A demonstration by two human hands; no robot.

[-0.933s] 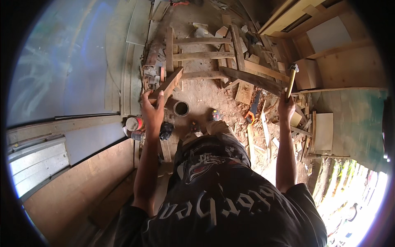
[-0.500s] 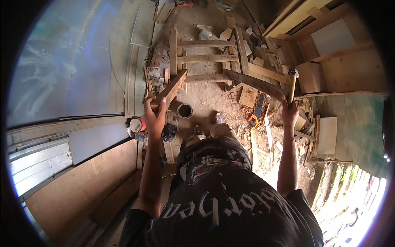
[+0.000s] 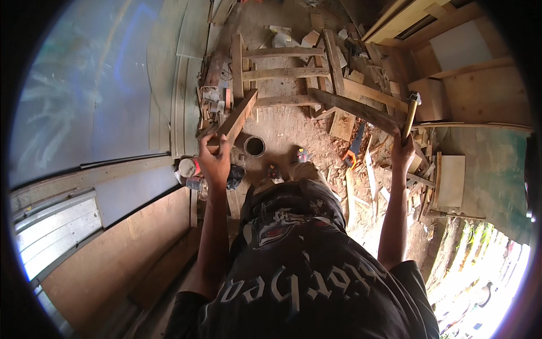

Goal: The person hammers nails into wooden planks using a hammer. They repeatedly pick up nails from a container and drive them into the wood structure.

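A wooden frame (image 3: 285, 73) made of uprights and crossbars, like a chair or stool frame, stands in front of me. My left hand (image 3: 214, 163) is closed round the near end of its left bar (image 3: 238, 120). On the other side, my right hand (image 3: 402, 153) grips the near end of the right bar (image 3: 361, 111). A hammer (image 3: 411, 117) with a yellowish handle points up from that same hand, alongside the bar. The fingers partly hide both bar ends.
Below the frame stands a round open tube or can (image 3: 254, 147). A handsaw (image 3: 355, 146) with an orange handle lies on the ground at right, among wood scraps. Grey-blue panels (image 3: 96, 85) line the left; wooden shelving (image 3: 480, 85) stands at right.
The frame appears slightly farther up in view. My right hand, with the hammer and the bar end, has shifted a little to the right; my left hand keeps its grip.
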